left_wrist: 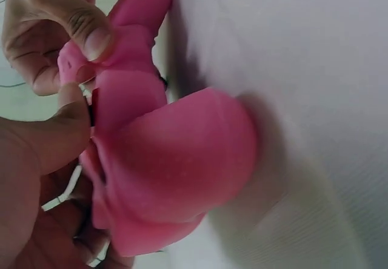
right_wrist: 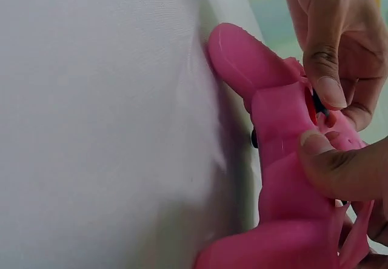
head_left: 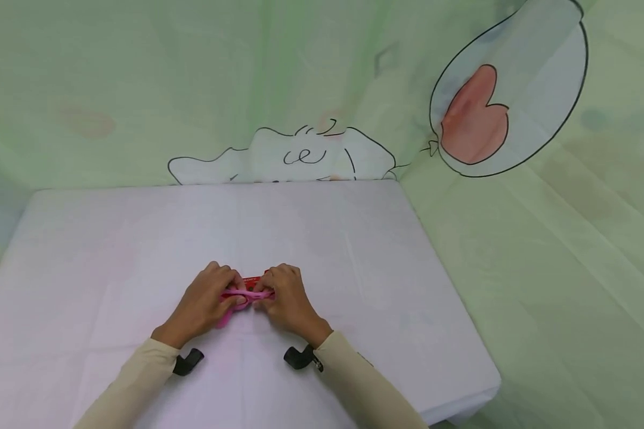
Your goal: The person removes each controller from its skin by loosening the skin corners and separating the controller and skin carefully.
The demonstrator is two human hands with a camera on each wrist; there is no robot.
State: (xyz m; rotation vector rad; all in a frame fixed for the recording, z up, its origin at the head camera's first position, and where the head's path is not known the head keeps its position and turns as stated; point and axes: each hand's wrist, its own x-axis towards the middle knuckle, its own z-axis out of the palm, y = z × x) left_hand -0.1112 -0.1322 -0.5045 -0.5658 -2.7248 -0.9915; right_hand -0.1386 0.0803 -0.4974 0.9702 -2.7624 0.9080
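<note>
Left hand (head_left: 206, 298) and right hand (head_left: 287, 298) both pinch pink silicone cover (left_wrist: 176, 160) over red device (head_left: 251, 280) on desk (head_left: 354, 250); stretch evenly, avoid tearing.

No writing here can be read. The red piece (head_left: 251, 280) between the hands seems to carry a line of pale print along its top edge, but it is too small and blurred to make out. The backdrop cloth (head_left: 311, 156) shows only cartoon drawings, no letters.
</note>
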